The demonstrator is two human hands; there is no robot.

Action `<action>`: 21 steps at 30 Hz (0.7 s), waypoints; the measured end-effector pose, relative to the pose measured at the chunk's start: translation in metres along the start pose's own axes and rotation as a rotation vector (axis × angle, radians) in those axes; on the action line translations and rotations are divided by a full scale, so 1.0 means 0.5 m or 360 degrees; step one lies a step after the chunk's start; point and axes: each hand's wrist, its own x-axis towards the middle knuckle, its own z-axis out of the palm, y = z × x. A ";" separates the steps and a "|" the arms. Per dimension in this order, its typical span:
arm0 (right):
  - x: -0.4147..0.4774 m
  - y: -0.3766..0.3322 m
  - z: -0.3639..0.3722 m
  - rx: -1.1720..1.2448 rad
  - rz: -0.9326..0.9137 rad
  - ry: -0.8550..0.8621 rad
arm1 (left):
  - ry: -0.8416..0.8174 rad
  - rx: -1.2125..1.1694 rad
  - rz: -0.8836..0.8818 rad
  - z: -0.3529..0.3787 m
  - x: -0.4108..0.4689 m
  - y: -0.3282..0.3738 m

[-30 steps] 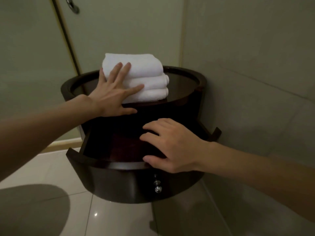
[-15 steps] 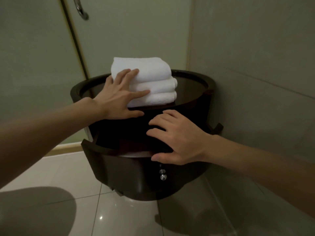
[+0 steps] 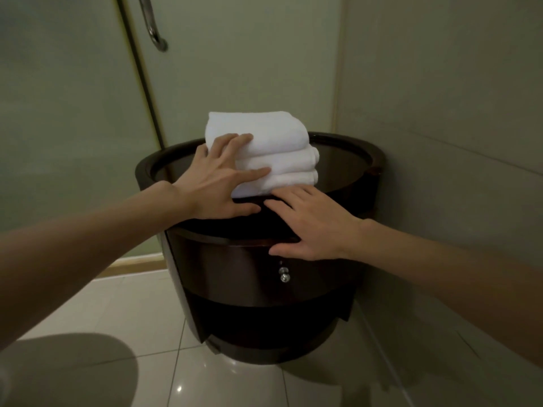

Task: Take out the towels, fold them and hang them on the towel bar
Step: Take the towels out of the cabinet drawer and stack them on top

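You have white towels of soft, matt terry cloth at centre frame, on a cabinet of dark, glossy lacquered wood. Its knob looks like shiny metal. The floor tiles at the bottom are smooth and glossy, and the handle at upper left is polished metal.

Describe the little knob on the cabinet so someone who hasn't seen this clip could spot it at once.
A dark round cabinet stands in the corner of the walls. On its curved front, just below the right hand, sits the knob: the only small shiny bead on the dark wood.
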 end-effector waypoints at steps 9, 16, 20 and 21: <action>0.029 -0.002 0.015 -0.0064 0.0030 0.0067 | -0.0011 -0.0016 -0.0032 -0.003 0.001 0.002; 0.045 -0.013 0.037 -0.0004 0.0142 0.0246 | -0.0042 -0.0021 -0.0003 -0.005 -0.001 -0.002; 0.051 -0.018 0.044 0.0009 0.0190 0.0313 | -0.0060 -0.0005 0.0003 -0.004 -0.001 -0.002; 0.054 -0.020 0.045 0.0003 0.0205 0.0334 | -0.0063 -0.0005 -0.0001 -0.004 -0.001 -0.002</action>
